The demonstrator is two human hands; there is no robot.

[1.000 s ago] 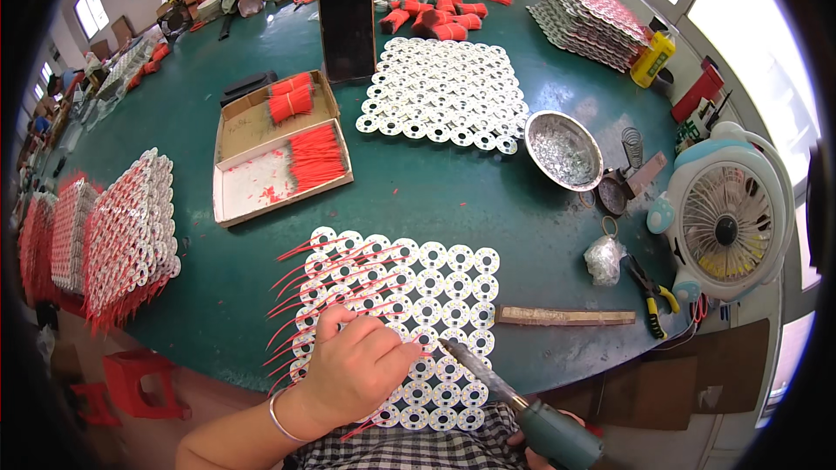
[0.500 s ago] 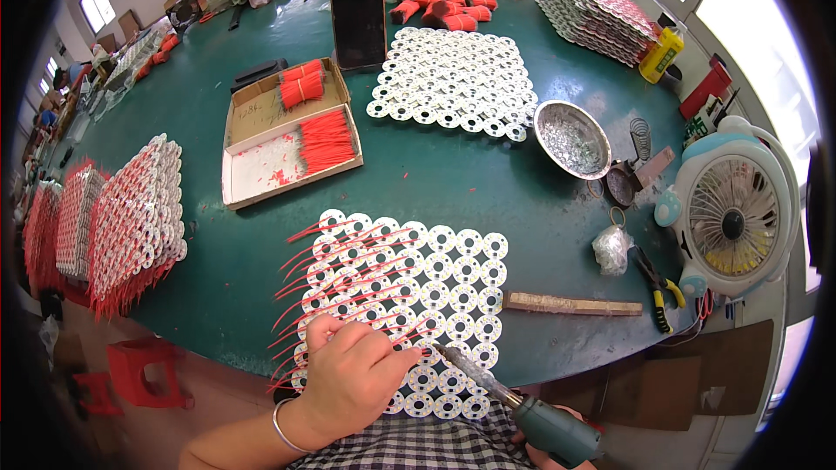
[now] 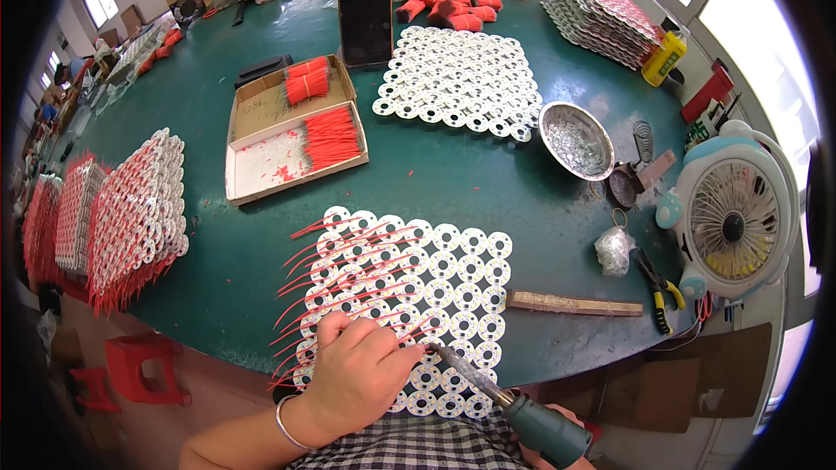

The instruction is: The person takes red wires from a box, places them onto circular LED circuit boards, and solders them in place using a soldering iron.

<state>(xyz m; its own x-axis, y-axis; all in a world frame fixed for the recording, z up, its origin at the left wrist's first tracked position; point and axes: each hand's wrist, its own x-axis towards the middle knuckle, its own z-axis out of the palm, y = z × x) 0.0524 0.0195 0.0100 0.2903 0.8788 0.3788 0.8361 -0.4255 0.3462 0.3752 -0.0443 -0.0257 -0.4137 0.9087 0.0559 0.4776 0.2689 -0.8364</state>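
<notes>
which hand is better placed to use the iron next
The right hand, probably: it holds the soldering iron, tip at the panel; the left hand seems to pinch a red wire.

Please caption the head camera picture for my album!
Left hand among red wires, right hand gripping a soldering iron over white boards.

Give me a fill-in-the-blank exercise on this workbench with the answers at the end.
The soldering iron is in the person's ____ hand.
The pliers have black and ____ handles.
The wires in the open box are coloured ____.
The tabletop is coloured ____.

Missing words: right; yellow; red; green.
</notes>
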